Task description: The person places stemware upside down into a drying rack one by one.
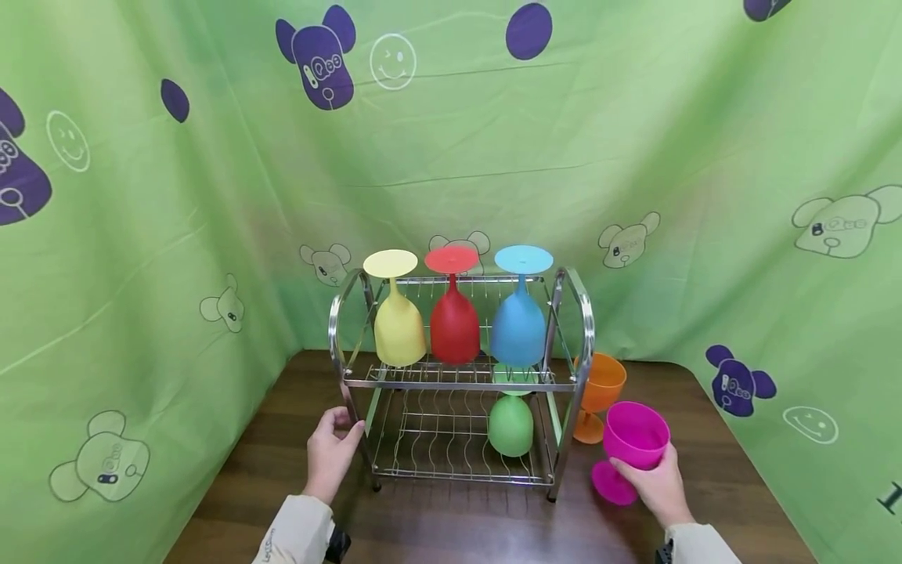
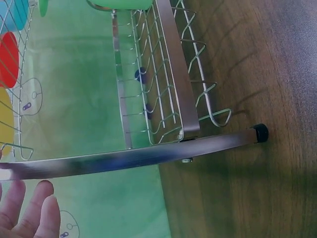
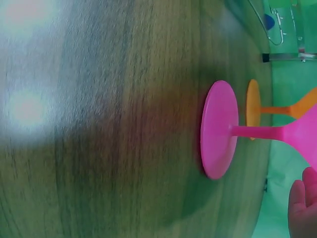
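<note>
Head view: a two-tier rack of polished metal wire and tube (image 1: 461, 385) stands on a dark wood-grained counter (image 1: 451, 533), between my two hands. On its upper tier, from left to right, are a matte yellow goblet (image 1: 400, 333), a matte red goblet (image 1: 454, 329) and a matte blue goblet (image 1: 517, 333), all inverted; a matte green goblet (image 1: 510, 429) is inverted on the lower tier, toward the right. Bowl-down placement presumably gives each a broad rim to rest on, with the slender stem and flat foot clear above.

Beside the rack's right end is a glossy magenta goblet (image 1: 634, 431), bowl uppermost, in front of an upright orange goblet (image 1: 607, 380). The fingers of my right hand (image 1: 658, 486) are curved about the magenta bowl, thumb on the near side; the bowl probably offers a fuller hold than the thin stem. Whether its foot touches the counter or sits just above it, I cannot tell.

At the opposite end, the fingers of my left hand (image 1: 331, 458) are parted and relaxed, not wrapped around anything. The thumb tip lies at the rack's left front leg (image 2: 124, 159), perhaps to steady the frame; how firmly it bears there, if at all, cannot be judged.
</note>
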Demonstrator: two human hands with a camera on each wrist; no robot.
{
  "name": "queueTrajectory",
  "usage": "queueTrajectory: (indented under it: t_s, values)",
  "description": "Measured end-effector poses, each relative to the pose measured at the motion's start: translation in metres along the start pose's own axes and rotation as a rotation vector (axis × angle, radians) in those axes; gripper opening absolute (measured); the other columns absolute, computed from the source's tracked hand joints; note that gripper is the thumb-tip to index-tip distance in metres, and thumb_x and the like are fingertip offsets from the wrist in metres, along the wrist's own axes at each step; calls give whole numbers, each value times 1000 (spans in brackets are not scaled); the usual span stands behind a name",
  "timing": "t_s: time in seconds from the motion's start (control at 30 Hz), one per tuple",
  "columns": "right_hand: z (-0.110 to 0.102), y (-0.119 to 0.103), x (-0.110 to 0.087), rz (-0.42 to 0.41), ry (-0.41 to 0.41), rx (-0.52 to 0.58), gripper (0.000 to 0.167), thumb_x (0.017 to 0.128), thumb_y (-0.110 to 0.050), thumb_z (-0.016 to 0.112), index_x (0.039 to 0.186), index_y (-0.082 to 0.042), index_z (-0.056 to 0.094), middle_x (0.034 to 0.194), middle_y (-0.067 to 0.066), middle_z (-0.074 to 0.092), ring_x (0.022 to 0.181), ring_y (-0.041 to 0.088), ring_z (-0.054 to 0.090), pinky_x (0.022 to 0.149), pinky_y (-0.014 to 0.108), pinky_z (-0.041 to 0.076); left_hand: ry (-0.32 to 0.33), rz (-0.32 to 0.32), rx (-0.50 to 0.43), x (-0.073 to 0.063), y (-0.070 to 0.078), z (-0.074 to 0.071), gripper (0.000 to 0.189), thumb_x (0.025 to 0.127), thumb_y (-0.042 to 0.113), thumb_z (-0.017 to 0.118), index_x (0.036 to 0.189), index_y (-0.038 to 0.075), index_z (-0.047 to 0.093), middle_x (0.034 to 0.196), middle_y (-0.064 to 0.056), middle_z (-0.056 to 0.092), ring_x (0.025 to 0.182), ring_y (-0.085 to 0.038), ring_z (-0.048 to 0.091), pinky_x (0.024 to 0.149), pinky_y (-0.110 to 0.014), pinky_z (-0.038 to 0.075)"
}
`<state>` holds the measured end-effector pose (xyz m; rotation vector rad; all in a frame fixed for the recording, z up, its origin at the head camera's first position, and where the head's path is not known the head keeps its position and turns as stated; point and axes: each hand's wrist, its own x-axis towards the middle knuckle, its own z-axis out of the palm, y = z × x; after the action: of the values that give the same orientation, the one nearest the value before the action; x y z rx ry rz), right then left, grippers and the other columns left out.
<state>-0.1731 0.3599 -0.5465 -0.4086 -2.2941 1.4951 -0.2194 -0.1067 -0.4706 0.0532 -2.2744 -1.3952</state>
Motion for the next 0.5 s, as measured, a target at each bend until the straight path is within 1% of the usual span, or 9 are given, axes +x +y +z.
queueTrajectory:
  t_s: [0.1, 0.2, 0.27, 0.37, 0.43, 0.5]
  values:
    - [-1, -7, -5, 9, 32, 7, 91, 76, -8, 77, 145, 5, 19, 134, 26, 37, 92, -7, 35, 84, 23, 34, 7, 10, -20, -2, -2, 1, 22, 79, 2, 73, 97, -3, 61, 87, -16, 67, 65, -20, 62, 61, -24, 48]
    - [-2, -17, -11, -35, 59, 0, 91, 75, -8, 78, 146, 1, 22, 133, 20, 39, 94, -5, 36, 84, 24, 34, 22, 16, -50, -6, -4, 2, 21, 79, 1, 71, 97, -3, 61, 87, -16, 67, 64, -16, 62, 60, -22, 48]
    - [-3, -23, -14, -81, 68, 2, 90, 73, -6, 79, 145, 1, 26, 129, 15, 41, 95, -4, 38, 83, 21, 35, 37, 11, -71, -9, -4, 2, 20, 80, 0, 70, 97, -3, 61, 88, -16, 67, 64, -13, 61, 58, -21, 48]
    - [-5, -32, -21, -150, 67, 4, 90, 69, -2, 81, 143, 1, 30, 123, 9, 43, 97, -4, 40, 80, 12, 35, 77, 18, -82, -15, -2, 3, 19, 80, -2, 69, 96, -3, 60, 90, -17, 66, 64, -9, 60, 56, -19, 47]
    - [-6, -36, -27, -205, 60, -3, 91, 66, 1, 83, 141, 3, 32, 120, 8, 43, 98, -4, 40, 79, 8, 33, 125, 41, -73, -19, -1, 4, 18, 78, -2, 69, 95, -2, 61, 90, -15, 66, 63, -6, 59, 55, -17, 45]
    - [-8, -40, -34, -270, 60, -37, 93, 62, 1, 84, 140, 5, 34, 117, 11, 44, 97, -5, 39, 79, 6, 32, 188, 98, -49, -21, 1, 7, 18, 76, -4, 68, 93, -1, 61, 88, -13, 65, 63, -5, 58, 54, -15, 43]
